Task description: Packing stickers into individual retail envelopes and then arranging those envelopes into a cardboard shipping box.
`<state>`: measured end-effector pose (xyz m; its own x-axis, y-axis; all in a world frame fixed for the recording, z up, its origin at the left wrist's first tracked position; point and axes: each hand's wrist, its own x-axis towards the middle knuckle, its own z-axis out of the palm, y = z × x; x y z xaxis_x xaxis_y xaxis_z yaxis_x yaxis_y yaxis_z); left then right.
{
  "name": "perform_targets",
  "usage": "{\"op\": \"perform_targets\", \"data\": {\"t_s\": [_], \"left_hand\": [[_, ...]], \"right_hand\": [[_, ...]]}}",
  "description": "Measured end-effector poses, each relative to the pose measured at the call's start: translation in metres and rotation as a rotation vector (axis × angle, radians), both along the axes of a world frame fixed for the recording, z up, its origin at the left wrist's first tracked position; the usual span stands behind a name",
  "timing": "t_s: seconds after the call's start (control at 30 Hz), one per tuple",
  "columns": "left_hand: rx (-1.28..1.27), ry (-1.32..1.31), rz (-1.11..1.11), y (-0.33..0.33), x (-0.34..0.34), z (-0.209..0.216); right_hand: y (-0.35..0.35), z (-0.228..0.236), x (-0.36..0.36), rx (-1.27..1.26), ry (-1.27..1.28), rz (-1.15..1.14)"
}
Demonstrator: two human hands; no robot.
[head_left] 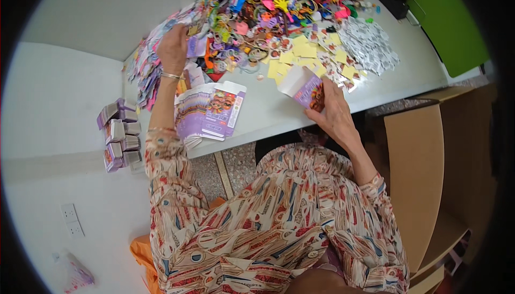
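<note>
My right hand (336,113) is closed round a small purple carton (309,91), its white end flaps open toward the upper left. Over at the left side of the table, my left hand (173,50) reaches into the edge of a heap of colourful flat packets (146,71). Its fingers are curled and partly hidden, so what they grip is unclear. A purple printed piece (196,46) lies right beside it. Below the left wrist, flattened purple cartons (193,114) lie fanned in a stack, with one carton (224,109) on top showing its printed front.
A big heap of small mixed toys (268,15) covers the back. Yellow paper slips (304,48) and silvery packets (367,45) lie to its right. Filled cartons (120,136) stand at the table's left end. A large cardboard box (413,181) is at right.
</note>
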<state>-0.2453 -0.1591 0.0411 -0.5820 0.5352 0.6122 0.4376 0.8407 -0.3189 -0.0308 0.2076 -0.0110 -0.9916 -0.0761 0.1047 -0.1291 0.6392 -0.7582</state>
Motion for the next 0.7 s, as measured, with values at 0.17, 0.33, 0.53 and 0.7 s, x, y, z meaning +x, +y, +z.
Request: {"op": "perform_targets", "data": {"t_s": [0.17, 0.33, 0.53, 0.7], "left_hand": [[0.929, -0.731, -0.202, 0.1, 0.086, 0.034], [0.824, -0.779, -0.317, 0.134, 0.127, 0.01], [0.693, -0.795, -0.329, 0.141, 0.136, 0.006], [0.695, -0.758, -0.418, 0.141, 0.136, 0.006]], "right_hand": [[0.001, -0.001, -0.009, 0.149, 0.023, -0.045], [-0.002, 0.005, -0.005, 0.151, 0.022, -0.002], [0.007, 0.004, 0.0, 0.136, -0.044, 0.006], [0.005, 0.008, 0.001, 0.165, -0.038, 0.011]]}}
